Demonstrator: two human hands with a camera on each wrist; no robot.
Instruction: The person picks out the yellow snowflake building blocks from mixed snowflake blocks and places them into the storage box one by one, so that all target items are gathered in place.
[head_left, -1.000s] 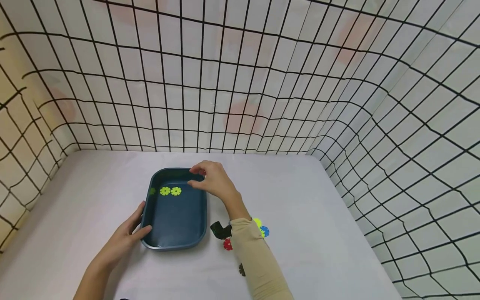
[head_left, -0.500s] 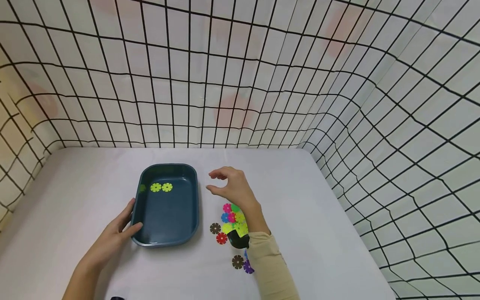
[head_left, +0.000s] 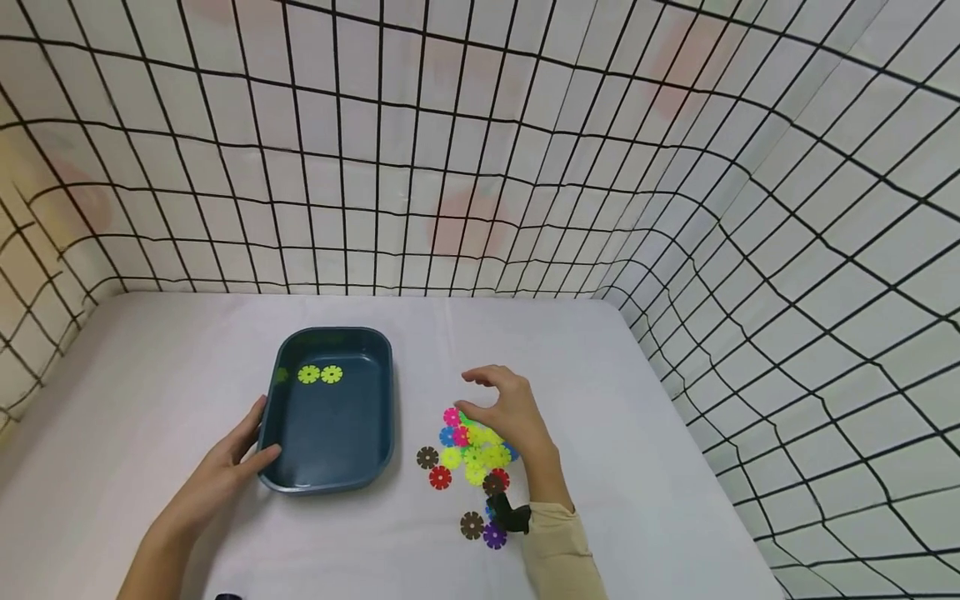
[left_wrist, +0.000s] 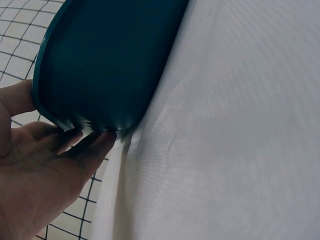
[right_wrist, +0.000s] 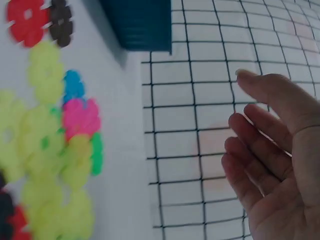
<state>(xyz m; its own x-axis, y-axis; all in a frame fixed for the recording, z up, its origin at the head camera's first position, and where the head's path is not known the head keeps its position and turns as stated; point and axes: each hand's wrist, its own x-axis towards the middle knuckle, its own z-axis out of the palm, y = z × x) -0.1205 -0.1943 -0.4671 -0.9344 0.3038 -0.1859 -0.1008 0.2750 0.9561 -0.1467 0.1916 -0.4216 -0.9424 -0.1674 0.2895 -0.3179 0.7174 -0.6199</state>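
A dark teal tray point(head_left: 337, 433) sits on the white tabletop, two yellow notched flower-shaped discs point(head_left: 320, 375) lying side by side at its far left. My left hand point(head_left: 231, 461) grips the tray's near left edge. Its thumb lies on the rim and its fingers touch the outer wall point(left_wrist: 95, 115) in the left wrist view. My right hand point(head_left: 513, 410) hovers with bent fingers and thumb apart, holding nothing. It is just above the far right of a pile of flower discs point(head_left: 474, 456) in yellow, pink, blue, green, red and brown. The forearm hides some of that area.
Separate brown point(head_left: 472, 525) and purple point(head_left: 494, 536) discs lie in front of the pile. A black strap-like piece point(head_left: 512, 514) shows at the right cuff. Black netting point(head_left: 420, 167) over white sheeting rises behind the table and on both sides.
The right hand has moved from over the tray's far right corner rightward to the disc pile, uncovering more discs. The left hand stays on the tray. The head view has shifted slightly.
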